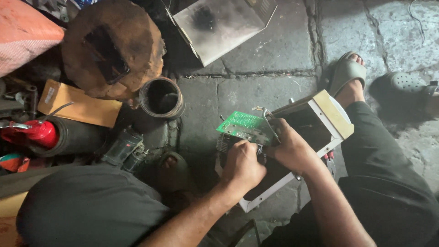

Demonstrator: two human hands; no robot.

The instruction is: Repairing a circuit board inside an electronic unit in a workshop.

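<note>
On the cracked stone floor (274, 50), seen from the head camera, a person crouches over an opened appliance casing (320, 123) with a pale frame, tipped on its side between their knees. A green circuit board (242, 126) sticks out of the casing's open end, tilted toward the left. The left hand (242, 167) is curled into a fist just below the board, closed on something dark that I cannot make out. The right hand (290, 148) grips the casing's edge beside the board, fingers closed around a thin metal bracket (270, 121). Both hands touch each other. Off to the left lie a round wooden block (114, 45), a dark open cylinder (161, 97), a red canister (34, 132) and a cardboard piece (77, 105). A metal panel (219, 25) rests above.
</note>
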